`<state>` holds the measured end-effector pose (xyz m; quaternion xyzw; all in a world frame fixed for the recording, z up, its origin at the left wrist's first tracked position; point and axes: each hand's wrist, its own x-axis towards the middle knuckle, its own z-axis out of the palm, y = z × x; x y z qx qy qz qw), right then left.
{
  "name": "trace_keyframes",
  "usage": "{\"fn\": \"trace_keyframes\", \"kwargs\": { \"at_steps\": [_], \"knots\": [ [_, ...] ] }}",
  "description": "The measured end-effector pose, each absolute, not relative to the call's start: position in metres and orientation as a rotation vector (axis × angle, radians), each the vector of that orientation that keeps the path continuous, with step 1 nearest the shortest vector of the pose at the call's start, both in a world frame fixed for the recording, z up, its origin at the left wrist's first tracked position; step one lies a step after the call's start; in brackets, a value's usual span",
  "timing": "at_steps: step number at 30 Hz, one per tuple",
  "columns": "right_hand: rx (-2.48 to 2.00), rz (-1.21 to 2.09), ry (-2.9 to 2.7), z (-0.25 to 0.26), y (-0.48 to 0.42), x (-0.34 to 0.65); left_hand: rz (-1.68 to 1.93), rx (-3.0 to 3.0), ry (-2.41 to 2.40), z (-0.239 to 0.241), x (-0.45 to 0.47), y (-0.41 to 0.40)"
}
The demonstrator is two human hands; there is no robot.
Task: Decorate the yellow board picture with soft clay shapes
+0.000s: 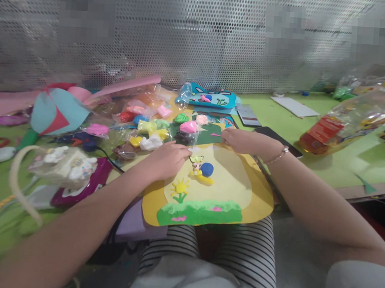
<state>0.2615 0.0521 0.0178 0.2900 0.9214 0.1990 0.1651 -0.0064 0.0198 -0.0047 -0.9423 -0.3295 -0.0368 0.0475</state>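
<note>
A yellow craft board [257, 196] lies at the table's front edge over my lap. On it are a clay snail with a blue shell [205, 171], a yellow clay sun [180, 187] and a green clay grass strip [201, 210]. My left hand [167, 160] rests curled on the board's upper left edge, fingertips beside the snail; whether it holds anything is hidden. My right hand [241, 140], with a bracelet on its wrist, lies at the board's far edge with fingers pinched toward a dark green sheet [212, 134].
Bags and lumps of coloured clay [154, 128] crowd the table beyond the board. A blue clay picture [211, 98] lies further back. A plastic bottle [350, 119] lies at right, a dark phone [271, 133] near my right wrist, a purple bag [79, 180] at left.
</note>
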Motion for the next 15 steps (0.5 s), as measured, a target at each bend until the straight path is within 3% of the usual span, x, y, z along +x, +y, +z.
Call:
{"fn": "trace_keyframes", "kwargs": {
  "at_steps": [15],
  "knots": [
    [0.967, 0.386, 2.767, 0.008, 0.065, 0.272, -0.073, -2.853, -0.981, -0.004, -0.005, 0.02]
  ]
}}
